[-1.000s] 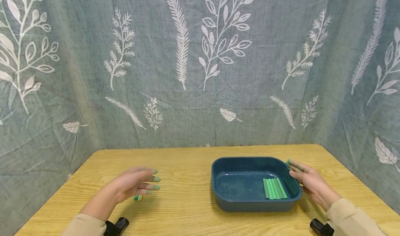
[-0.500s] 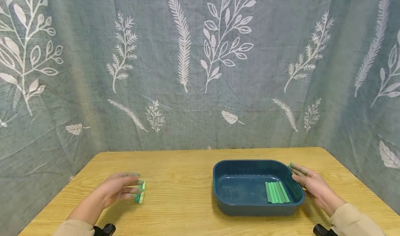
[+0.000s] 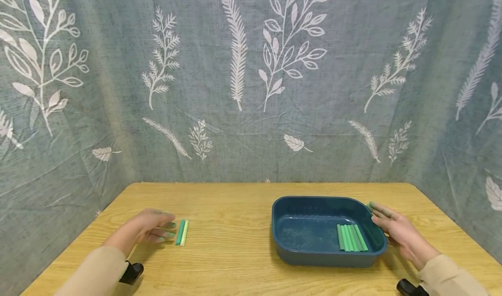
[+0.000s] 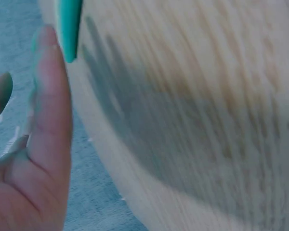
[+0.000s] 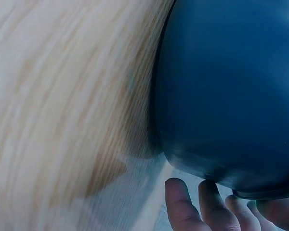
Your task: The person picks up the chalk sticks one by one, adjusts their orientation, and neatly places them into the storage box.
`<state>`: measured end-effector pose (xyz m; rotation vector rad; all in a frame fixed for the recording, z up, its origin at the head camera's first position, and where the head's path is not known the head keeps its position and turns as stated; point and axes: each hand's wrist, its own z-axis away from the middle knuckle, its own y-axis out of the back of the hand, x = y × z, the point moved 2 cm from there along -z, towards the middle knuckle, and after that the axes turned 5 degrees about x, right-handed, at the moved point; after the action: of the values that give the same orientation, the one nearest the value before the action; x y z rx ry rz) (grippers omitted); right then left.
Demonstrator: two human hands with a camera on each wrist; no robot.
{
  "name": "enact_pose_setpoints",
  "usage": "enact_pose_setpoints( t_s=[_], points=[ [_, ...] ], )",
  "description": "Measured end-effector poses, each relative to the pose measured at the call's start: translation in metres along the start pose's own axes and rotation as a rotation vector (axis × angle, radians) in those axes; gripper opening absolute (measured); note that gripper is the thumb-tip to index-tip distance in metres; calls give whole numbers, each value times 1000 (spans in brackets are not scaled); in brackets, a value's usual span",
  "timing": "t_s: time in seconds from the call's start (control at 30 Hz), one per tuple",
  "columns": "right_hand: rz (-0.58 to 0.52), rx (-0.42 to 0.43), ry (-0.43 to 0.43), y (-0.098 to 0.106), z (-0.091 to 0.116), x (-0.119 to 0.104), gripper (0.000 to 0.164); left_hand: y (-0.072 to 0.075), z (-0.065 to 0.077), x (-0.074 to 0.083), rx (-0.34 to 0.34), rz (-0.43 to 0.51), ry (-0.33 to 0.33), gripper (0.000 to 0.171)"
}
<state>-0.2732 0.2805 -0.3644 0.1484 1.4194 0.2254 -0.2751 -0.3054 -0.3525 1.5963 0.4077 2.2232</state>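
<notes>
Left of the middle of the table, a teal chalk stick (image 3: 180, 233) and a pale yellow-green chalk stick (image 3: 184, 233) lie side by side. My left hand (image 3: 154, 226) hovers just left of them, fingers loosely extended and holding nothing. In the left wrist view the end of the teal stick appears beyond a fingertip. A dark blue rectangular tub (image 3: 325, 258) stands on the right. Several green chalk sticks (image 3: 351, 238) form a row inside its right end. My right hand (image 3: 398, 231) is at the tub's right end, fingers extended right along the outside of its rim.
The wooden table (image 3: 231, 252) has a far edge that meets a grey-green leaf-patterned curtain (image 3: 251, 156), which also runs along both sides. Bare wood lies between the two chalk sticks and the tub.
My left hand has drawn back to the left, from over the two chalk sticks to beside them, so both now show fully. My right hand stays by the tub. The head view has shifted slightly.
</notes>
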Motion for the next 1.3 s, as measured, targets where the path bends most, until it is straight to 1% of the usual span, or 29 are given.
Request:
enact_pose_setpoints(
  t_s=[0.13, 0.27, 0.3, 0.4, 0.5, 0.63, 0.8, 0.93, 1.07, 1.17, 1.3],
  points=[
    [19, 5, 12, 3, 0, -2, 65, -3, -6, 2, -28, -34, 35, 61],
    [12, 15, 15, 5, 1, -3, 63, -7, -11, 0, -44, -47, 91, 53],
    [5, 20, 13, 5, 2, -2, 63, -8, -12, 0, -53, -55, 105, 50],
    [-19, 33, 15, 3, 3, -2, 63, -11, -12, -1, -43, -73, 150, 34],
    [-28, 39, 10, 2, 4, -2, 62, -13, -12, -2, -26, -102, 164, 28],
    [-10, 46, 22, 2, 4, -3, 62, -15, -13, -2, -2, -151, 163, 30],
    [-4, 53, 20, -1, 5, 2, 61, -20, -10, -7, 14, -195, 175, 35],
    [-16, 49, 23, -2, 4, 4, 61, -22, -9, -6, 16, -240, 173, 36],
    [-18, 74, 45, -3, 3, 2, 61, -19, -11, -4, 3, -276, 151, 36],
    [-18, 81, 51, -3, 3, 1, 61, -17, -12, -4, -10, -274, 145, 34],
    [-25, 71, 56, -2, 4, 0, 61, -17, -11, -5, -12, -242, 141, 31]
  ],
)
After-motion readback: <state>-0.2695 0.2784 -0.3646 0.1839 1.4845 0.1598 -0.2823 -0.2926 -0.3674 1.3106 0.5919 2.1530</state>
